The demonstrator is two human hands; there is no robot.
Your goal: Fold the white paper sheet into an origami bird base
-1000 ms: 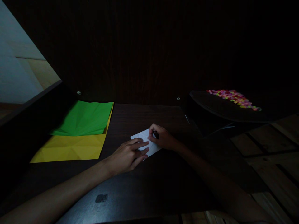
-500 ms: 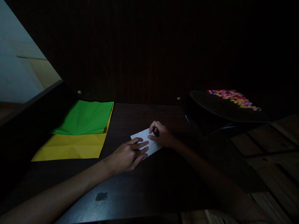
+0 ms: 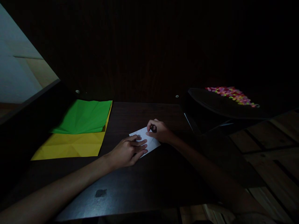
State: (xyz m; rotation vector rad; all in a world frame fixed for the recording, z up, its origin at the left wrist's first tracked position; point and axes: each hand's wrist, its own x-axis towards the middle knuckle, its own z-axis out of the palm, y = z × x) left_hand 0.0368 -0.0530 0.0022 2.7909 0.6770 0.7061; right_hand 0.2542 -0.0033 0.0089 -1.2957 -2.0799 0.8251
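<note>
Your left hand (image 3: 127, 152) lies flat on the white paper (image 3: 144, 141); right hand (image 3: 158, 131) seemingly pinches its edge. Dim light: a slipping sheet could skew the crease.

Two bare forearms, no sleeves, hands (image 3: 127, 152) bare, no rings or watch visible

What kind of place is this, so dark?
Probably a dim home craft desk: a dark wooden table, green sheet lying on yellow sheet, white paper under both hands, and tiny colourful pieces at right.
</note>
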